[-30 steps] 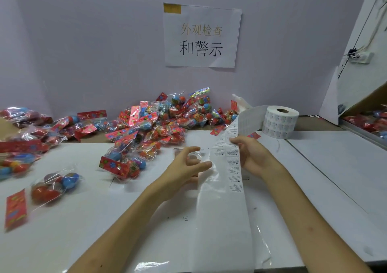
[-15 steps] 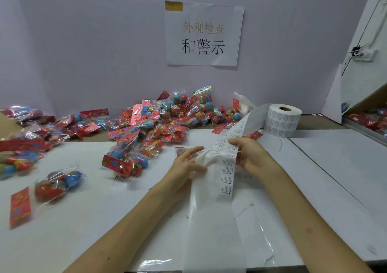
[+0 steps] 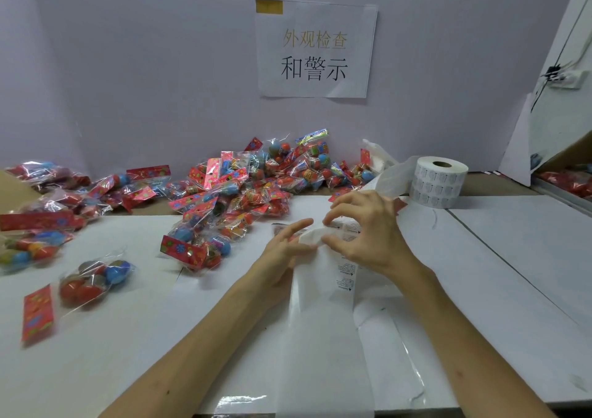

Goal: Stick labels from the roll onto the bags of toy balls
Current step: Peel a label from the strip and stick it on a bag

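Across the white surface [image 3: 96,369], toward the wall, a heap of bags [image 3: 243,187] of toy balls. Down the middle, a long paper strip [image 3: 320,337] from the roll [image 3: 439,182] standing back right. Right hand [image 3: 368,238] with fingers curled, pinching the strip's bunched fold. Left hand [image 3: 285,254] with fingers nearly straight, touching its left edge. Small printed labels [image 3: 344,276] along the strip.

Label strip [image 3: 322,337] cut off at bottom edge; its print unreadably small
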The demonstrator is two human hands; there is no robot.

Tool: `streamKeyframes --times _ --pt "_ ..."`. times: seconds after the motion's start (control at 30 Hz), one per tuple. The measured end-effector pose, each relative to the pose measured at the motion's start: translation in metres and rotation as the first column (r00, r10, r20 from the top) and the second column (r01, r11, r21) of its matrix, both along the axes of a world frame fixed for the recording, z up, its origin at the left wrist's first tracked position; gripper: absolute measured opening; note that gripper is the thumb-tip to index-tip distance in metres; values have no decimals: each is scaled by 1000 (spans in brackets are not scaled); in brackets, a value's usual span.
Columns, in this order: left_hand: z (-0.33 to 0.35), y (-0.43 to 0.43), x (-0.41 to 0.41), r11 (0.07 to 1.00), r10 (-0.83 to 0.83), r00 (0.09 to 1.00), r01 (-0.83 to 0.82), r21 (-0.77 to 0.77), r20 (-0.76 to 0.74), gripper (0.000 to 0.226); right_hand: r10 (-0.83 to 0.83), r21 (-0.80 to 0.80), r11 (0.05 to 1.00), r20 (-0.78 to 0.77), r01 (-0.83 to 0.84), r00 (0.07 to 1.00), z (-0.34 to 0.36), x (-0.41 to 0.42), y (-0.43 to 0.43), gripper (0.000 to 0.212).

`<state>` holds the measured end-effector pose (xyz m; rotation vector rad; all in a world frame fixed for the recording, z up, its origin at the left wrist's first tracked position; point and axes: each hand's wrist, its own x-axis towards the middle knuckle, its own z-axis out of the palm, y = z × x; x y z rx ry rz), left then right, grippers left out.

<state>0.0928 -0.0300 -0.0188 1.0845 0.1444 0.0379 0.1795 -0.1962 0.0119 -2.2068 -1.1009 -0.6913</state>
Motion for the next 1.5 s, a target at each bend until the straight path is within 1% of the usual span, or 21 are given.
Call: streamKeyframes --times 0.07,0.17,0.4,0.57,0.73,1.0,1.17,1.23,1.3,1.37,1.43,1.5 --pt "-1 0 1 1000 9 1000 -9 18 3 53 13 -18 1000 -37 -14 999 -1 1 -1 25" --pt "-3 0 2 999 17 1000 -17 36 6 56 26 14 1000 -63 -25 998 -1 1 -1 22" --pt "-4 1 3 996 -6 1000 3 84 30 47 64 51 997 -140 -57 988 0 0 0 17" --pt "-4 0 3 996 -11 999 7 83 46 55 129 110 988 -183 -110 975 0 0 1 13" --pt "-3 -3 2 996 -35 997 29 89 64 63 148 151 982 -215 -117 965 0 1 -1 11" --pt "-1 -6 -1 988 -1 999 -7 154 52 66 124 138 987 -286 -88 950 -1 5 -4 7" --pt "0 -8 -2 976 28 999 -33 216 24 72 123 187 981 -355 -58 927 1 12 -9 6" --pt "1 -8 -3 978 24 1000 -27 208 14 71 114 188 981 -362 -48 925 1 14 -12 4" --pt "2 -8 -3 979 23 1000 -24 201 7 71 136 179 981 -366 -73 921 1 14 -15 5" --pt "3 -7 -4 982 32 999 -30 187 -3 70 146 126 986 -346 -109 927 1 14 -17 11" --pt "4 -7 -6 983 39 999 -35 180 -18 69 123 65 992 -329 -108 936 0 14 -17 17" --pt "5 -7 -6 980 44 999 -39 197 -24 68 118 58 993 -335 -104 935 0 14 -17 16"
